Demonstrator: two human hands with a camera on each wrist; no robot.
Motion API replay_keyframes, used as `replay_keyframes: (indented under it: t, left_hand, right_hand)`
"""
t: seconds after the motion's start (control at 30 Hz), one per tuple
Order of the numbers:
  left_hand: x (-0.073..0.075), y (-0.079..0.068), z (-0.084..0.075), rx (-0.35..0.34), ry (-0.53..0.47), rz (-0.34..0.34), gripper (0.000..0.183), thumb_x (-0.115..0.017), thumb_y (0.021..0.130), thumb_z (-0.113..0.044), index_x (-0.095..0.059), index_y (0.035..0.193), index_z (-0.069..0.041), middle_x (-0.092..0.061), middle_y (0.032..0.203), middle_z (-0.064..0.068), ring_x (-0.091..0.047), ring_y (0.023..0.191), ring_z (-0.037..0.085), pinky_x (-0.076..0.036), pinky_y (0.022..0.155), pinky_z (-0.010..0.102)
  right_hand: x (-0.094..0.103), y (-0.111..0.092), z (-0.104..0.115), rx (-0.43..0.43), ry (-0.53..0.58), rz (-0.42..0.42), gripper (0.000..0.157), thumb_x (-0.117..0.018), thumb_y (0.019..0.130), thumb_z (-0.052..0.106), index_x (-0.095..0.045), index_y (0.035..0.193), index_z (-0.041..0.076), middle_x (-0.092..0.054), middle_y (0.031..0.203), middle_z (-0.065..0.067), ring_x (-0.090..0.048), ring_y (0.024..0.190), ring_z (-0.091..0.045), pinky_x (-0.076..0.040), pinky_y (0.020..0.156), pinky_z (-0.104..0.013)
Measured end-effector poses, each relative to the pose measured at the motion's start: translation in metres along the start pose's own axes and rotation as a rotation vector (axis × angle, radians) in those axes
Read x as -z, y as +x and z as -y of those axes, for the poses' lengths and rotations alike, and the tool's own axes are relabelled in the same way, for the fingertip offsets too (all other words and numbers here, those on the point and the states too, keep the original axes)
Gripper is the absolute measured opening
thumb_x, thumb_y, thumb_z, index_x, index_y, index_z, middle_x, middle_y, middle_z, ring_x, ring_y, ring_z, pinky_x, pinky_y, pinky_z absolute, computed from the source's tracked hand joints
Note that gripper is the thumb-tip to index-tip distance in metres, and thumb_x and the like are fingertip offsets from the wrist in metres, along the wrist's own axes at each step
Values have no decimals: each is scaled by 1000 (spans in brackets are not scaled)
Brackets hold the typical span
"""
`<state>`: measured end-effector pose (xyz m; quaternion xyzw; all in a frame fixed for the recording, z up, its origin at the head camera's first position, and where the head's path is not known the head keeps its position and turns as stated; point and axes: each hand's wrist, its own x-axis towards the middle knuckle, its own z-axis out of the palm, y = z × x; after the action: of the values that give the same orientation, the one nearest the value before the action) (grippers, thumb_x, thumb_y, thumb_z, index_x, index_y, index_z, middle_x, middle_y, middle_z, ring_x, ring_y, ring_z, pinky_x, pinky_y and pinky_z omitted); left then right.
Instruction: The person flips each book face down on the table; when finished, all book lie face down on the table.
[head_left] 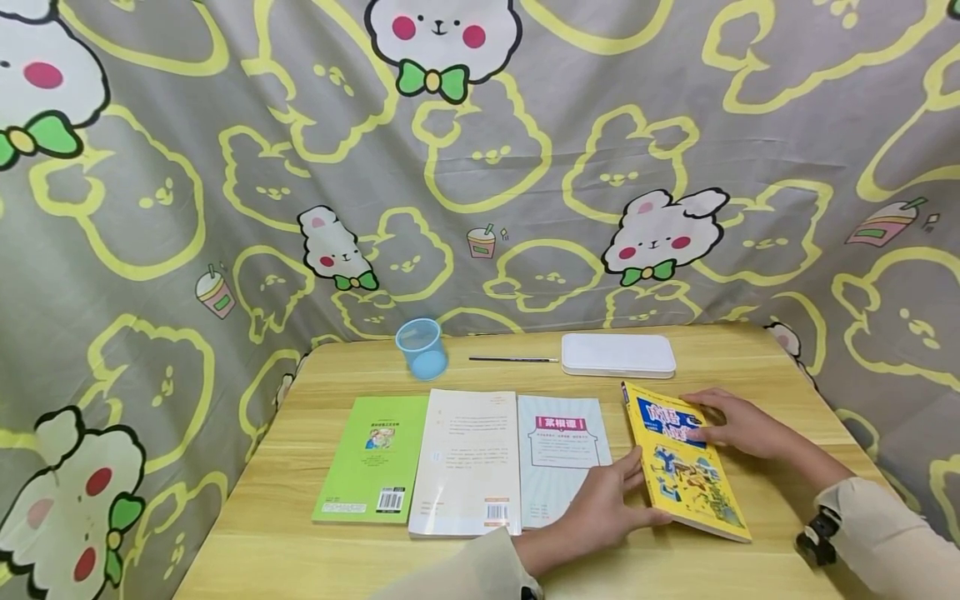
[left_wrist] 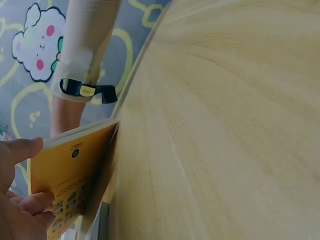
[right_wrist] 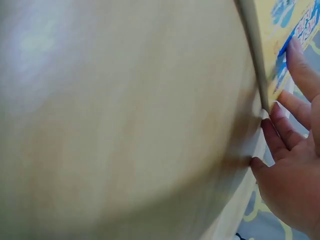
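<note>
A yellow book (head_left: pixel 686 467) with a blue title panel is tilted over the right part of the table, its left side raised. My left hand (head_left: pixel 603 508) grips its lower left edge. In the left wrist view that hand's thumb (left_wrist: pixel 25 149) lies at the page edge and its fingers press the yellow back cover (left_wrist: pixel 70 170). At the upper right side, my right hand (head_left: pixel 738 423) pinches the book. Its thumb (right_wrist: pixel 302 70) rests on the front cover in the right wrist view, with other fingers around the edge.
Left of the yellow book lie a pale blue book (head_left: pixel 562 433), a white book (head_left: pixel 465 462) and a green book (head_left: pixel 367 467), side by side. Behind them stand a blue mesh cup (head_left: pixel 422 350), a dark pencil (head_left: pixel 513 359) and a white case (head_left: pixel 618 355). A patterned curtain (head_left: pixel 480 183) borders the table.
</note>
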<state>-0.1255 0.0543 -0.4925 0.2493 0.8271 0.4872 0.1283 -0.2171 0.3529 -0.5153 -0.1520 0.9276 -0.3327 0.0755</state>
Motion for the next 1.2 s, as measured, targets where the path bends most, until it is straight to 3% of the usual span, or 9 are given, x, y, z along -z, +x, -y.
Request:
replay_keyframes:
  t: [0.13,0.4,0.7,1.2]
  left_hand:
    - [3,-1,-1,-57,76,0,95,-85,83,-32,-34,158,-3,-57,146,-4,-52,133,1,-37,116,24]
    - [5,-2,-2,-105,81,10,90,-82,88,-32,-35,158,-2,-53,150,4,-55,129,0,-42,105,13]
    - [7,-4,-5,-154,113,4,87,-79,91,-35,-34,158,-2,-53,150,0,-51,132,-2,-38,114,21]
    - [16,-5,-12,-276,239,-91,76,-74,96,-39,-43,154,0,-55,148,5,-51,135,7,-40,112,18]
  right_hand:
    - [3,2,6,-2,8,27,77,-76,92,44,-50,149,0,-47,146,-33,-40,136,-57,-35,106,-76]
    - [6,4,17,2,31,64,78,-73,94,44,-46,152,-2,-45,150,-35,-40,137,-59,-38,105,-74]
    - [5,7,32,26,65,97,75,-66,101,42,-39,155,-3,-43,152,-35,-42,138,-57,-41,106,-71]
    - [3,18,54,109,102,52,59,-53,109,35,-38,159,7,-49,149,-30,-47,135,-53,-48,100,-69]
